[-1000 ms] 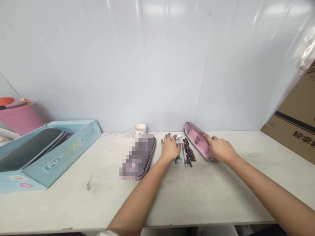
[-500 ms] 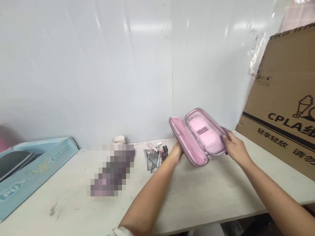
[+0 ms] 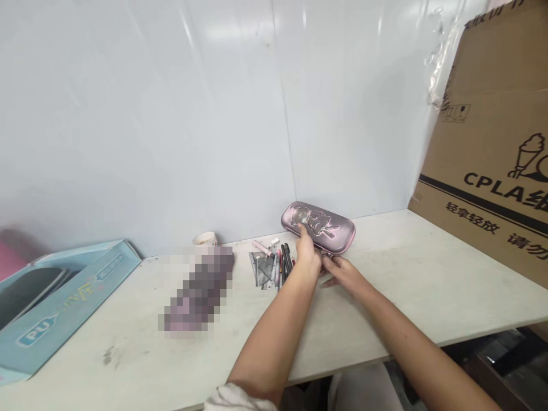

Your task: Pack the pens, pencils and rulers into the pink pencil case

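A shiny pinkish-purple pencil case (image 3: 327,225) with a raised cartoon figure on its lid is held above the table, tilted, its lid folded over. My left hand (image 3: 307,248) grips the case's near side, thumb on the lid and the other fingers hidden beneath. At the near edge, my right hand (image 3: 340,271) has its thumb and fingers closed on the case's rim, by the zipper; whether it pinches the zipper pull I cannot tell. Left of my hands lie black pens (image 3: 287,260), a pink pen (image 3: 262,248), dark see-through rulers (image 3: 264,268) and a white eraser (image 3: 274,241).
A blurred-out dark purple object (image 3: 199,291) lies on the white table (image 3: 137,319). Behind it stands a paper cup (image 3: 205,238). A light-blue box (image 3: 72,308) occupies the left, a big cardboard box (image 3: 492,148) the right. A white wall (image 3: 171,114) runs along the back.
The pencil case was spread open with its pink inside showing; now it is folded over, lid outward. My right hand has moved left, close to my left hand.
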Action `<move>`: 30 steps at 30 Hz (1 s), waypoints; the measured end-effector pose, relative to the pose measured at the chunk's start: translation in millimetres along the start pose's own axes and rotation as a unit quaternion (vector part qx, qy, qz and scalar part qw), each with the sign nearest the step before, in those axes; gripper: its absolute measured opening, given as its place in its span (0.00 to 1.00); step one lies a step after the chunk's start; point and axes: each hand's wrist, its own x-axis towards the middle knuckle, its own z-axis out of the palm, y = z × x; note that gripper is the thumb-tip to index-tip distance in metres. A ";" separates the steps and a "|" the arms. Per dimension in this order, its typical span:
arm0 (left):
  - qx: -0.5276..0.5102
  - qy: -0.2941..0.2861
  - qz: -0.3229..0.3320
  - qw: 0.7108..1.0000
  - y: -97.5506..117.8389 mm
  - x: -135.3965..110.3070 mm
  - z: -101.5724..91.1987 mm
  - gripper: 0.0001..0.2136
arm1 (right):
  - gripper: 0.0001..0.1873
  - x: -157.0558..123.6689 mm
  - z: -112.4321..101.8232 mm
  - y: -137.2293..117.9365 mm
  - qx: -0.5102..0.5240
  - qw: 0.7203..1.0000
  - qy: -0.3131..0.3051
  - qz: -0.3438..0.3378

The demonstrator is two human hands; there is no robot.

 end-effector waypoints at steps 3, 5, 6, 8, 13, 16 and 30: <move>0.013 -0.016 0.007 1.000 4.2 -1.6 -7.4 0.23 | 0.28 5.3 15.5 7.7 -0.085 0.994 0.058 -0.042; 0.020 -0.032 0.024 0.999 10.2 -1.4 -12.8 0.23 | 0.27 5.4 21.5 9.0 -0.141 0.984 0.076 -0.084; 0.040 -0.032 0.038 0.998 14.0 0.0 -16.0 0.23 | 0.27 3.7 23.8 8.6 -0.179 0.975 0.076 -0.107; 0.110 -0.013 0.076 0.991 22.8 5.5 -23.8 0.24 | 0.25 -3.0 26.9 5.8 -0.287 0.943 0.067 -0.152; 0.228 0.008 0.136 0.964 48.2 21.4 -48.8 0.21 | 0.23 -22.4 13.8 -7.1 -0.505 0.836 0.080 -0.200; 0.349 -0.066 0.166 0.920 56.6 14.9 -57.2 0.21 | 0.22 -20.8 -13.6 -19.0 -0.474 0.863 0.065 -0.162; 0.519 -0.557 -0.041 0.647 25.6 -47.8 -33.6 0.23 | 0.22 -14.1 -112.8 -46.4 -0.026 0.994 0.025 0.104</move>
